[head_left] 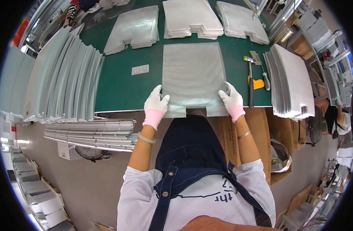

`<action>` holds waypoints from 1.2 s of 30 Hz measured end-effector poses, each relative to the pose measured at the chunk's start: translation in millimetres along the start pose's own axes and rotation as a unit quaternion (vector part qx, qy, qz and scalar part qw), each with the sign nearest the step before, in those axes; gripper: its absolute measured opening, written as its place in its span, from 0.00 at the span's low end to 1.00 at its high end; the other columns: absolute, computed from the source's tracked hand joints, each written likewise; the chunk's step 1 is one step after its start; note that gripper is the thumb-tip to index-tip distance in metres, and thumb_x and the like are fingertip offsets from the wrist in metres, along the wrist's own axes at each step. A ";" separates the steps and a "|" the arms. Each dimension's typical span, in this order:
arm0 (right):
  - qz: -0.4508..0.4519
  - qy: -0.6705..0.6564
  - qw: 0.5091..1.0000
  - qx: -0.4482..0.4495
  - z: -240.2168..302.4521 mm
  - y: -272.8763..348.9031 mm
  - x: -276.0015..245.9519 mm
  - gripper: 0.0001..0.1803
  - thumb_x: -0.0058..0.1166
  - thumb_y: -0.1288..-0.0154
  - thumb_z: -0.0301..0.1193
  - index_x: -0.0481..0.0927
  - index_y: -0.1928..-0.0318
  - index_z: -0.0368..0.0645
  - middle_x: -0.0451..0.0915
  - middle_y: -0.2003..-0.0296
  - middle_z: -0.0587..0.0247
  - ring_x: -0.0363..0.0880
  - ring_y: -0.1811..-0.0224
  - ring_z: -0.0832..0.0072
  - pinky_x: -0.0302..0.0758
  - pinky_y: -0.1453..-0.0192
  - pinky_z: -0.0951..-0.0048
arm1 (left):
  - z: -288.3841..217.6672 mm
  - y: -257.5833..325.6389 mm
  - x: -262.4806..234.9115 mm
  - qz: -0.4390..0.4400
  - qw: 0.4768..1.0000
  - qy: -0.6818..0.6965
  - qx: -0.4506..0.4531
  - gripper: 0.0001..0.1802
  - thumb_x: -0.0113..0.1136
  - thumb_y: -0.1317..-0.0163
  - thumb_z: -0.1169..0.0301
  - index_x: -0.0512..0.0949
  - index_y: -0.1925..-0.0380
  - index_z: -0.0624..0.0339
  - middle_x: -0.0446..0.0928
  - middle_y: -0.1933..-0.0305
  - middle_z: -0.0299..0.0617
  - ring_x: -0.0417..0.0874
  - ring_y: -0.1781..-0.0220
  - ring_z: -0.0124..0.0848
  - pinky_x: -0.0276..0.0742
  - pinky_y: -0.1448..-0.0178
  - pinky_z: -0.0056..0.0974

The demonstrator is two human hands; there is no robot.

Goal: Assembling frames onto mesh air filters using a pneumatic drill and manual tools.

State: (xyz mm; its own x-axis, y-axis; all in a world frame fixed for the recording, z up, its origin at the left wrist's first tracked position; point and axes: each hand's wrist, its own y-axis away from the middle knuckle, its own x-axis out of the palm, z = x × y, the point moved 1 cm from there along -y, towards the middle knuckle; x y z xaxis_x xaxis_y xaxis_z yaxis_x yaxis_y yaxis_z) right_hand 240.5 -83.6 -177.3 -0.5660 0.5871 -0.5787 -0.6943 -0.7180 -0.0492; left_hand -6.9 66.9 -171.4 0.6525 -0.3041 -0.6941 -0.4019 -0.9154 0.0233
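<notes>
The green bench (118, 88) fills the upper half of the frame, and your mesh sheet (192, 77) lies flat at its centre, the near edge with its square notch overhanging the bench lip toward you. It looks like thin expanded metal: light, springy rather than stiff, likely to flex if you lift it from one side, with cut edges that could snag a glove. You have it at the two near corners, which seems the sound place. Your left hand (155, 103) has its grip closed over the lower-left corner, and your right hand (231, 98) has its grip closed over the lower-right.

At the left of the frame, long metal strips (61, 81) fan across the bench. Three mesh stacks (192, 19) sit along the top and another stack (290, 81) stands at the right. Between that stack and your right hand lie a hammer (250, 81) and a yellow scraper (256, 82), close enough to catch the sheet's edge.
</notes>
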 end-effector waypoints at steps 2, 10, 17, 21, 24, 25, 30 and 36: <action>0.018 0.012 0.999 0.023 5.5 -0.3 -2.3 0.28 0.57 0.42 0.34 0.70 0.41 0.36 0.69 0.76 0.69 0.66 0.74 0.83 0.70 0.64 0.80 | 1.4 -2.7 1.0 0.001 1.000 -0.010 0.010 0.29 0.61 0.46 0.65 0.69 0.44 0.62 0.78 0.58 0.46 0.80 0.57 0.41 0.73 0.48 0.40; 0.030 0.086 0.996 0.014 5.1 -3.8 -1.9 0.28 0.53 0.40 0.40 0.69 0.41 0.40 0.78 0.53 0.46 0.77 0.51 0.54 0.72 0.45 0.62 | 4.3 -9.0 0.4 0.016 0.998 -0.051 0.034 0.29 0.59 0.45 0.63 0.69 0.44 0.64 0.76 0.51 0.52 0.77 0.50 0.47 0.72 0.45 0.42; 0.073 0.187 0.980 0.014 14.8 3.7 -1.3 0.29 0.49 0.38 0.42 0.65 0.40 0.41 0.77 0.52 0.45 0.75 0.49 0.53 0.71 0.46 0.60 | -3.7 -1.6 -4.1 0.033 0.981 -0.186 0.051 0.29 0.59 0.43 0.61 0.67 0.44 0.62 0.73 0.47 0.52 0.77 0.48 0.46 0.73 0.46 0.45; 0.036 0.300 0.953 0.015 24.0 5.6 0.6 0.28 0.52 0.39 0.41 0.65 0.41 0.43 0.76 0.55 0.49 0.76 0.52 0.55 0.73 0.50 0.60 | -18.5 -4.9 -0.2 0.013 0.962 -0.263 0.066 0.25 0.62 0.45 0.61 0.71 0.48 0.53 0.72 0.52 0.48 0.76 0.50 0.45 0.73 0.48 0.47; 0.017 0.345 0.938 -0.032 39.3 2.2 -11.8 0.26 0.53 0.39 0.40 0.67 0.43 0.42 0.75 0.56 0.50 0.76 0.53 0.56 0.74 0.50 0.61 | -40.9 -6.6 -14.6 0.002 0.938 -0.315 0.142 0.21 0.63 0.48 0.63 0.75 0.53 0.48 0.72 0.55 0.46 0.75 0.52 0.44 0.73 0.50 0.47; 0.063 0.322 0.944 -0.041 34.5 -1.9 -17.0 0.25 0.54 0.39 0.38 0.69 0.44 0.41 0.74 0.55 0.51 0.75 0.52 0.56 0.73 0.50 0.62 | -47.5 -10.8 -11.9 0.019 0.923 -0.338 0.181 0.19 0.63 0.49 0.64 0.77 0.55 0.46 0.72 0.57 0.45 0.74 0.52 0.44 0.72 0.50 0.46; 0.099 0.181 0.970 -0.127 3.8 -23.9 -23.3 0.23 0.46 0.35 0.39 0.67 0.42 0.43 0.75 0.51 0.47 0.76 0.50 0.56 0.72 0.46 0.65 | -26.3 -23.1 -16.6 0.022 0.917 -0.335 0.217 0.11 0.61 0.52 0.63 0.79 0.66 0.47 0.71 0.59 0.43 0.72 0.52 0.43 0.70 0.52 0.48; -0.116 0.028 0.989 -0.089 14.8 -83.0 -110.2 0.17 0.47 0.36 0.37 0.74 0.50 0.42 0.81 0.65 0.50 0.80 0.60 0.56 0.74 0.54 0.63 | -23.5 -22.5 -2.1 -0.003 0.946 -0.245 0.214 0.08 0.61 0.49 0.62 0.83 0.71 0.50 0.74 0.61 0.43 0.73 0.54 0.43 0.68 0.52 0.47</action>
State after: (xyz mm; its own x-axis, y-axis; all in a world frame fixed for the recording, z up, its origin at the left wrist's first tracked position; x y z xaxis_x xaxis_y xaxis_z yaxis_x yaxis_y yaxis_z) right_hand 353.9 -83.2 -97.4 -0.3719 0.7252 -0.5794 -0.7109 -0.6239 -0.3246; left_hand 15.9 81.9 -153.6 0.3213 -0.0434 -0.9460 -0.6901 -0.6948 -0.2025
